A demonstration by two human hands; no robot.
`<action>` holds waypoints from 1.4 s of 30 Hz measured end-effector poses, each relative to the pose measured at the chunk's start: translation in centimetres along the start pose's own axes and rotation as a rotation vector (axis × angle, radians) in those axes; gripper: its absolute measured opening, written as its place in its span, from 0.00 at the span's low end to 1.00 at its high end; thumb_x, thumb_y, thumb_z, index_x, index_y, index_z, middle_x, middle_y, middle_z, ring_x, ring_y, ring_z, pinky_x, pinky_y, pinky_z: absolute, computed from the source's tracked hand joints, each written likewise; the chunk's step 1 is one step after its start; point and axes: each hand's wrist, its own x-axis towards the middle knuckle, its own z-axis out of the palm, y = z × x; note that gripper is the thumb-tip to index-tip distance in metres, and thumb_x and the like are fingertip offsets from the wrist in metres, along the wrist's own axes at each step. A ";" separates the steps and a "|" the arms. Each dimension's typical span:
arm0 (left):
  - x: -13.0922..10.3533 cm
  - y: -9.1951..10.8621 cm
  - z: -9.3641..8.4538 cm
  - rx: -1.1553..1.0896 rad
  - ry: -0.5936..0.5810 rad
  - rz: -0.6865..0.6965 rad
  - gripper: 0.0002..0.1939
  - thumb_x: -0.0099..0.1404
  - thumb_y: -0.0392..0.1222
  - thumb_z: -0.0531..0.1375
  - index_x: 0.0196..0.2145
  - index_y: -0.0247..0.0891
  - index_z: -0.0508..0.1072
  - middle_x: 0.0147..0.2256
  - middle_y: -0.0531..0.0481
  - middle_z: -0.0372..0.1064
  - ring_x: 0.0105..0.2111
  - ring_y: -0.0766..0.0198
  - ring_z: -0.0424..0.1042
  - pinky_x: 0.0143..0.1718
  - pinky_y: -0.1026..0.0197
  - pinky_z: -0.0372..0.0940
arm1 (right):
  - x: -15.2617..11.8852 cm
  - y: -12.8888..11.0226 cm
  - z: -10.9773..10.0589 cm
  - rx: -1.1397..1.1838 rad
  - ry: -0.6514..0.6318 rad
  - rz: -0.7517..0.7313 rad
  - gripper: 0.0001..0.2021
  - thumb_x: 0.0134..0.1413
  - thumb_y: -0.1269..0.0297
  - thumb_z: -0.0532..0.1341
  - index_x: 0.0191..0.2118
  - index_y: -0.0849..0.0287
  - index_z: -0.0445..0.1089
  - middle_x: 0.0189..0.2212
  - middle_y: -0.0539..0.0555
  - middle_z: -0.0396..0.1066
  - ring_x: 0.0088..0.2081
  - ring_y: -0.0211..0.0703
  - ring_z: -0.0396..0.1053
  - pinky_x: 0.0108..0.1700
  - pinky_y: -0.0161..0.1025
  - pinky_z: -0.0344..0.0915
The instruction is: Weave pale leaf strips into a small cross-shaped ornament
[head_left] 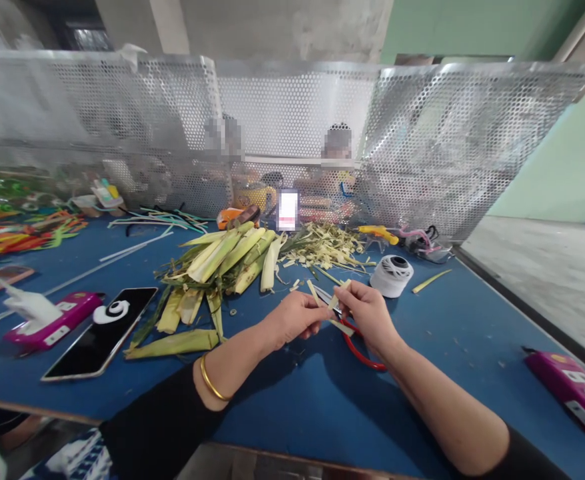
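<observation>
Both my hands meet above the blue table, fingertips pinched around pale strips of corn husk [333,301]. My left hand [297,315] is closed on one end, with a strip poking up past its fingers. Close beside it, my right hand [367,308] grips another piece between thumb and finger. A pair of scissors with red handles [365,357] lies on the table beneath my right hand, partly hidden by it. Left of my hands is a heap of green and yellow corn husks [227,260]. A pile of small husk scraps [322,247] lies beyond them.
A white thread spool [391,277] stands right of my hands. A phone [101,333] and a purple power strip [55,320] lie at left, another purple power strip [570,387] at right. A perforated metal screen [292,100] closes the table's back; people sit behind it.
</observation>
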 end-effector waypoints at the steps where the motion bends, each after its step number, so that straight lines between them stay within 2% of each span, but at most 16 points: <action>1: 0.0 0.0 0.0 -0.004 -0.021 0.000 0.13 0.55 0.48 0.64 0.22 0.35 0.72 0.14 0.57 0.60 0.13 0.73 0.56 0.18 0.67 0.52 | 0.0 0.1 0.1 -0.014 0.030 -0.012 0.19 0.47 0.50 0.63 0.18 0.56 0.60 0.14 0.45 0.58 0.18 0.34 0.54 0.24 0.35 0.53; 4: -0.1 -0.1 0.1 -0.013 -0.044 0.005 0.14 0.54 0.48 0.65 0.21 0.35 0.71 0.14 0.58 0.59 0.13 0.74 0.56 0.18 0.67 0.53 | 0.2 0.4 -0.1 -0.102 0.060 -0.056 0.19 0.51 0.51 0.60 0.18 0.56 0.59 0.14 0.45 0.58 0.18 0.35 0.55 0.24 0.36 0.54; 7: -0.1 -0.1 0.0 -0.136 0.003 -0.017 0.13 0.55 0.48 0.65 0.26 0.34 0.75 0.16 0.56 0.63 0.15 0.73 0.60 0.21 0.68 0.57 | 0.6 -0.1 -0.8 -0.287 0.075 -0.192 0.15 0.55 0.52 0.57 0.25 0.57 0.66 0.20 0.50 0.67 0.25 0.40 0.63 0.31 0.37 0.60; 9: 0.0 0.0 -0.2 -0.285 0.023 -0.037 0.14 0.57 0.49 0.64 0.33 0.33 0.77 0.20 0.52 0.70 0.21 0.69 0.68 0.27 0.66 0.63 | 0.5 -0.7 -1.4 -0.426 0.167 -0.314 0.13 0.56 0.53 0.57 0.33 0.58 0.69 0.28 0.53 0.72 0.32 0.43 0.68 0.36 0.39 0.62; 11: 0.3 0.1 -0.4 -0.422 0.035 -0.030 0.15 0.57 0.46 0.65 0.39 0.33 0.77 0.27 0.47 0.75 0.29 0.66 0.73 0.35 0.64 0.66 | 0.2 -1.3 -1.6 -0.556 0.232 -0.407 0.13 0.57 0.53 0.57 0.35 0.57 0.70 0.31 0.54 0.74 0.34 0.44 0.68 0.37 0.39 0.61; 14: 0.7 0.1 -0.8 -0.526 0.075 0.044 0.15 0.54 0.38 0.68 0.41 0.33 0.77 0.33 0.45 0.77 0.34 0.64 0.74 0.41 0.63 0.66 | -0.6 -1.6 -1.1 -0.697 0.074 -0.401 0.17 0.59 0.51 0.55 0.27 0.57 0.69 0.23 0.51 0.71 0.27 0.40 0.65 0.31 0.36 0.57; 16: 0.8 0.1 -0.9 -0.539 0.101 0.086 0.13 0.54 0.36 0.67 0.39 0.32 0.77 0.32 0.45 0.77 0.33 0.64 0.74 0.41 0.63 0.66 | -1.0 -1.4 -0.4 -0.730 -0.076 -0.309 0.19 0.57 0.50 0.55 0.22 0.57 0.68 0.18 0.49 0.68 0.23 0.38 0.62 0.27 0.35 0.53; 19: 0.9 0.0 -0.7 -0.537 0.119 0.098 0.11 0.54 0.34 0.66 0.37 0.32 0.78 0.31 0.45 0.77 0.32 0.64 0.74 0.38 0.63 0.66 | -1.2 -0.6 0.5 -0.693 -0.203 -0.195 0.21 0.55 0.51 0.56 0.17 0.57 0.64 0.15 0.48 0.65 0.20 0.37 0.59 0.24 0.34 0.51; 25: 0.6 0.0 -0.2 -0.530 0.111 0.060 0.10 0.51 0.37 0.67 0.33 0.30 0.78 0.31 0.42 0.76 0.23 0.65 0.69 0.23 0.64 0.62 | -1.4 -0.2 0.8 -0.577 -0.298 -0.210 0.18 0.58 0.55 0.52 0.22 0.58 0.67 0.18 0.49 0.66 0.21 0.37 0.61 0.25 0.34 0.53; 29: 0.5 -0.1 0.2 -0.554 0.194 0.084 0.11 0.47 0.36 0.68 0.31 0.32 0.77 0.29 0.44 0.76 0.27 0.63 0.72 0.28 0.63 0.65 | -1.9 -0.2 0.9 -0.637 -0.325 -0.331 0.17 0.59 0.59 0.52 0.20 0.58 0.63 0.18 0.49 0.64 0.21 0.35 0.59 0.26 0.34 0.51; 32: 0.6 -0.1 0.3 -0.536 0.265 0.108 0.07 0.45 0.34 0.69 0.25 0.32 0.76 0.29 0.45 0.76 0.30 0.63 0.73 0.36 0.63 0.67 | -2.2 -0.3 0.9 -0.725 -0.310 -0.439 0.17 0.59 0.62 0.52 0.19 0.58 0.59 0.18 0.49 0.64 0.22 0.35 0.59 0.27 0.34 0.50; 34: 0.7 0.0 0.1 -0.533 0.275 0.081 0.06 0.47 0.34 0.67 0.27 0.33 0.76 0.28 0.46 0.76 0.29 0.64 0.73 0.36 0.63 0.67 | -2.0 -0.4 0.6 -0.791 -0.270 -0.502 0.17 0.60 0.62 0.52 0.20 0.57 0.60 0.19 0.50 0.65 0.22 0.36 0.60 0.27 0.35 0.51; 36: 0.7 0.2 -0.3 -0.537 0.253 0.038 0.07 0.51 0.33 0.65 0.31 0.33 0.76 0.26 0.47 0.75 0.26 0.65 0.72 0.35 0.63 0.67 | -1.4 -0.5 0.0 -0.803 -0.150 -0.526 0.16 0.62 0.61 0.51 0.24 0.57 0.65 0.22 0.51 0.68 0.25 0.39 0.64 0.29 0.35 0.54; 39: 0.5 0.5 -0.7 -0.532 0.179 -0.010 0.09 0.53 0.32 0.62 0.34 0.34 0.76 0.24 0.50 0.72 0.24 0.67 0.71 0.32 0.64 0.67 | -0.1 -0.5 -1.1 -0.784 0.062 -0.546 0.12 0.63 0.58 0.52 0.39 0.57 0.70 0.35 0.57 0.73 0.37 0.47 0.70 0.39 0.39 0.62; 40: 0.4 0.5 -0.7 -0.529 0.160 -0.021 0.09 0.53 0.32 0.61 0.35 0.34 0.76 0.23 0.51 0.71 0.23 0.68 0.70 0.31 0.65 0.67 | 0.2 -0.5 -1.4 -0.794 0.069 -0.560 0.12 0.62 0.57 0.53 0.41 0.57 0.70 0.38 0.59 0.73 0.41 0.49 0.70 0.42 0.41 0.62; 42: 0.3 0.6 -0.6 -0.527 0.143 -0.041 0.07 0.55 0.35 0.61 0.34 0.34 0.75 0.22 0.53 0.67 0.21 0.70 0.67 0.28 0.66 0.65 | 0.6 -0.2 -1.6 -0.832 -0.013 -0.584 0.11 0.61 0.57 0.55 0.42 0.56 0.70 0.39 0.58 0.75 0.43 0.50 0.71 0.46 0.44 0.62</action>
